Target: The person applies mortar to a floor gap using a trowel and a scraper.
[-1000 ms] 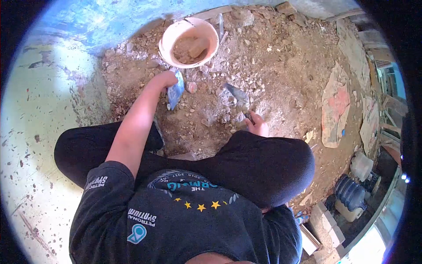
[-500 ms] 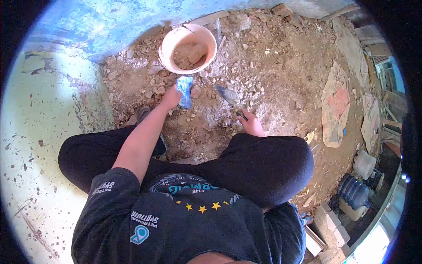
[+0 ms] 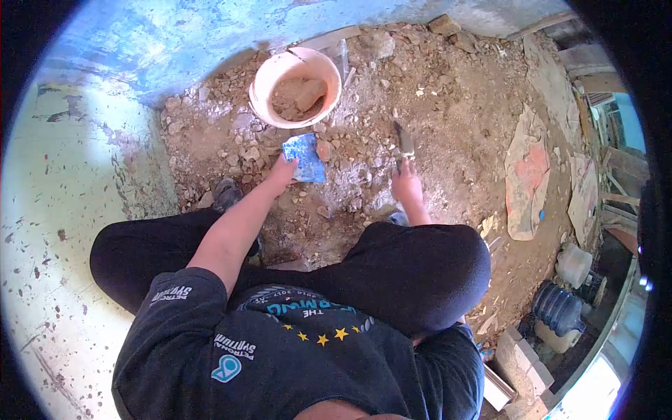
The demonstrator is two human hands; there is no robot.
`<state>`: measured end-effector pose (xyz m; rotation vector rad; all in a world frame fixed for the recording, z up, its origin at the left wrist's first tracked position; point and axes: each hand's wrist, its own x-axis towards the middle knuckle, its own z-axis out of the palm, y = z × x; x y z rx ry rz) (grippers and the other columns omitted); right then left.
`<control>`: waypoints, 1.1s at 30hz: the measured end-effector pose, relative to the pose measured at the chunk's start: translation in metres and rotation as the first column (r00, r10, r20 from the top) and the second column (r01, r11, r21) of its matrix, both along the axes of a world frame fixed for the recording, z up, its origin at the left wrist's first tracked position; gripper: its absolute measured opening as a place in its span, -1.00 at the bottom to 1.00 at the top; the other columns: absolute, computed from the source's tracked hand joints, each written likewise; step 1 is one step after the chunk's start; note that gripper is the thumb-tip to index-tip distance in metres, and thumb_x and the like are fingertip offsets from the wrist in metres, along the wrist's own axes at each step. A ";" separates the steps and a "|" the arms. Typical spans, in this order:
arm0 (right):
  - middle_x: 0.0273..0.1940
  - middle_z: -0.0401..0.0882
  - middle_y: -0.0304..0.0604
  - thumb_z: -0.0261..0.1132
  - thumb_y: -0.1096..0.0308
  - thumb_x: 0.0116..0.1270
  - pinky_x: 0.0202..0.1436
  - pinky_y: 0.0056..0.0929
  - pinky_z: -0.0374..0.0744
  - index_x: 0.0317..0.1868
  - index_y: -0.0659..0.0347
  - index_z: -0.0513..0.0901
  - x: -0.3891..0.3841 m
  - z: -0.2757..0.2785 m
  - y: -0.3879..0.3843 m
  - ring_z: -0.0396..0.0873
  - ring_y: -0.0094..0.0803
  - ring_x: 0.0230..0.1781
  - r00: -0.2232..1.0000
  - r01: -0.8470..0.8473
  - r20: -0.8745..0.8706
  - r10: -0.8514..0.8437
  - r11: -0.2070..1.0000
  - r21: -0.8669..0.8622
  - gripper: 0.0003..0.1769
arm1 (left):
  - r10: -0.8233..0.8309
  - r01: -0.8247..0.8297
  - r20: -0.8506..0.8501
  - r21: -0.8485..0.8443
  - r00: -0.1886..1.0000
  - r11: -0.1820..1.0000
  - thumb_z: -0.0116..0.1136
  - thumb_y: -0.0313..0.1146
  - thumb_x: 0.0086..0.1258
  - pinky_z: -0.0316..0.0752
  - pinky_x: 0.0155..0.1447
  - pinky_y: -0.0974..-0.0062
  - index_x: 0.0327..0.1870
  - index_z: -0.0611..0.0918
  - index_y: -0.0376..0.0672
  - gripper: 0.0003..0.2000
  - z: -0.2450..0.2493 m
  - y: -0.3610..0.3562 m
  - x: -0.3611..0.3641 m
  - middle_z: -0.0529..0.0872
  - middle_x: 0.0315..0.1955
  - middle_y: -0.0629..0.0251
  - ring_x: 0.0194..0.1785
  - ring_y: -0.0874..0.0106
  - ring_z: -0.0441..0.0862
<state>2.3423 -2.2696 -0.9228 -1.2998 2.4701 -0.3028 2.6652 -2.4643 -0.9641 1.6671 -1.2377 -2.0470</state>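
Observation:
My left hand (image 3: pixel 283 171) is closed on the near-left edge of a flat blue piece with worn white patches (image 3: pixel 306 158); its material is hard to tell. The piece is just in front of a pale pinkish bucket (image 3: pixel 260 96), which holds brown soil and a larger chunk. In my right hand (image 3: pixel 407 186) is a trowel (image 3: pixel 404 140), gripped by the handle, its blade pointing away from me over the rubble. A reddish stone (image 3: pixel 324 150) lies right beside the blue piece.
Broken stones and dirt (image 3: pixel 448 133) cover the floor. A blue wall (image 3: pixel 175 42) stands behind the bucket, a pale green wall (image 3: pixel 63 210) to my left. Flattened stained sheets (image 3: pixel 526 175) lie at right, with a large blue water bottle (image 3: pixel 558 308) and blocks (image 3: pixel 523 360) nearer me.
The blue piece has moved slightly right and nearer me, turning its broad face up. My right hand has swung the trowel right and forward, away from the pile of small stones.

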 end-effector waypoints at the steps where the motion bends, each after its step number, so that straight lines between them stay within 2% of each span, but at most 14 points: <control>1: 0.15 0.53 0.34 0.15 0.10 0.43 0.16 0.09 0.57 0.45 0.24 0.31 0.008 -0.010 -0.005 0.58 0.30 0.04 0.999 0.012 0.050 -0.015 0.998 0.068 -0.34 | 0.021 -0.020 -0.048 0.022 0.999 1.000 0.07 -0.32 0.57 0.66 -0.03 0.09 0.23 0.36 -0.04 -0.70 -0.008 0.000 -0.002 0.62 0.03 0.28 0.01 0.35 0.67; 2: 0.14 0.53 0.36 0.14 0.13 0.43 0.15 0.10 0.57 0.48 0.23 0.25 0.018 -0.018 -0.005 0.57 0.31 0.06 0.994 -0.014 0.106 0.004 0.996 0.087 -0.32 | 0.043 -0.039 -0.093 0.048 0.995 0.998 0.07 -0.32 0.56 0.66 -0.01 0.07 0.23 0.36 -0.03 -0.69 -0.015 0.000 -0.003 0.61 0.05 0.28 0.02 0.34 0.67; 4: 0.13 0.52 0.39 0.15 0.13 0.43 0.17 0.10 0.56 0.50 0.26 0.19 0.047 -0.021 -0.001 0.54 0.33 0.11 0.994 -0.105 0.024 0.106 0.993 -0.045 -0.28 | 0.032 -0.030 -0.043 0.062 0.999 0.998 0.07 -0.33 0.56 0.66 0.01 0.06 0.25 0.34 0.01 -0.68 -0.003 0.000 -0.010 0.59 0.10 0.27 0.03 0.32 0.66; 5: 0.13 0.52 0.39 0.15 0.13 0.43 0.17 0.10 0.56 0.50 0.26 0.19 0.050 -0.023 -0.002 0.54 0.33 0.11 0.994 -0.106 0.024 0.107 0.993 -0.045 -0.28 | 0.015 -0.013 -0.029 0.075 0.999 0.997 0.07 -0.33 0.55 0.65 0.02 0.04 0.27 0.33 0.04 -0.66 0.001 0.001 -0.015 0.58 0.12 0.28 0.05 0.31 0.65; 7: 0.19 0.47 0.41 0.15 0.10 0.43 0.14 0.10 0.60 0.51 0.29 0.16 0.056 -0.039 0.000 0.58 0.37 0.03 0.972 -0.154 0.163 0.172 0.981 -0.115 -0.24 | -0.003 0.004 -0.012 0.086 1.000 0.996 0.08 -0.34 0.55 0.64 0.03 0.01 0.29 0.32 0.07 -0.64 -0.002 0.005 -0.026 0.56 0.14 0.28 0.07 0.29 0.65; 9: 0.20 0.47 0.42 0.16 0.10 0.43 0.14 0.11 0.60 0.51 0.29 0.15 0.066 -0.037 0.000 0.57 0.38 0.04 0.969 -0.139 0.197 0.152 0.987 -0.078 -0.24 | 0.032 -0.016 -0.144 0.115 0.989 0.993 0.09 -0.35 0.54 0.63 0.03 -0.02 0.33 0.29 0.12 -0.59 -0.011 0.012 -0.040 0.55 0.16 0.30 0.09 0.26 0.63; 13: 0.22 0.44 0.43 0.19 0.14 0.42 0.15 0.14 0.58 0.54 0.26 0.08 0.080 -0.008 -0.001 0.54 0.41 0.07 0.954 -0.152 0.265 0.143 0.988 0.012 -0.19 | 0.042 -0.023 -0.155 0.123 0.987 0.992 0.09 -0.37 0.54 0.62 0.02 -0.05 0.34 0.29 0.14 -0.57 -0.024 0.012 -0.055 0.55 0.17 0.32 0.10 0.25 0.63; 15: 0.24 0.41 0.42 0.20 0.15 0.40 0.12 0.12 0.61 0.56 0.23 0.05 0.084 -0.012 0.004 0.55 0.40 0.06 0.943 -0.210 0.267 0.200 0.978 0.009 -0.17 | -0.020 0.056 -0.267 0.129 0.963 0.990 0.03 -0.37 0.58 0.63 0.03 0.05 0.34 0.32 0.19 -0.61 -0.041 0.014 -0.056 0.58 0.16 0.37 0.11 0.33 0.64; 18: 0.21 0.42 0.40 0.22 0.17 0.38 0.07 0.08 0.63 0.55 0.25 0.04 0.083 -0.031 0.013 0.56 0.36 0.03 0.927 -0.299 0.213 0.309 0.951 -0.078 -0.15 | 0.022 0.010 -0.156 0.199 0.988 0.980 0.05 -0.33 0.57 0.58 0.07 0.00 0.34 0.33 0.23 -0.61 -0.043 0.017 -0.061 0.58 0.17 0.43 0.13 0.34 0.62; 21: 0.17 0.42 0.37 0.23 0.18 0.38 0.02 0.06 0.65 0.54 0.28 0.06 0.084 -0.014 0.015 0.58 0.31 -0.01 0.907 -0.330 0.249 0.341 0.940 -0.087 -0.16 | 0.027 -0.006 -0.094 0.210 0.995 0.978 0.08 -0.29 0.57 0.53 0.10 -0.05 0.33 0.34 0.25 -0.61 -0.024 0.021 -0.059 0.59 0.16 0.47 0.13 0.35 0.61; 25: 0.13 0.42 0.33 0.23 0.19 0.38 -0.02 0.09 0.64 0.52 0.30 0.08 0.088 0.004 0.024 0.59 0.30 -0.07 0.892 -0.387 0.221 0.395 0.919 -0.079 -0.19 | 0.006 0.018 -0.104 0.232 0.995 0.973 0.10 -0.26 0.56 0.50 0.10 -0.08 0.31 0.35 0.25 -0.62 -0.020 0.023 -0.057 0.60 0.14 0.49 0.12 0.36 0.62; 27: 0.10 0.44 0.30 0.23 0.22 0.38 -0.06 0.11 0.64 0.51 0.31 0.11 0.089 0.008 0.030 0.60 0.29 -0.12 0.892 -0.374 0.249 0.378 0.925 -0.066 -0.21 | 0.055 -0.031 -0.085 0.272 0.995 0.962 0.07 -0.28 0.57 0.52 0.10 -0.03 0.30 0.36 0.25 -0.66 -0.017 0.026 -0.060 0.61 0.12 0.50 0.11 0.37 0.62; 31: 0.07 0.47 0.29 0.24 0.24 0.37 -0.11 0.09 0.65 0.49 0.32 0.16 0.092 0.017 0.038 0.61 0.29 -0.14 0.915 -0.340 0.203 0.349 0.937 -0.077 -0.23 | 0.031 0.036 -0.214 0.302 0.976 0.952 0.01 -0.30 0.60 0.58 0.09 0.06 0.31 0.36 0.22 -0.67 -0.011 0.029 -0.072 0.62 0.13 0.51 0.12 0.41 0.64; 33: 0.06 0.48 0.29 0.26 0.25 0.34 -0.15 0.06 0.67 0.47 0.34 0.21 0.087 0.026 0.039 0.62 0.27 -0.17 0.918 -0.342 0.153 0.367 0.925 -0.164 -0.24 | 0.039 0.041 -0.254 0.302 0.966 0.953 0.01 -0.31 0.60 0.58 0.09 0.06 0.31 0.36 0.21 -0.67 0.002 0.032 -0.082 0.62 0.13 0.50 0.12 0.41 0.65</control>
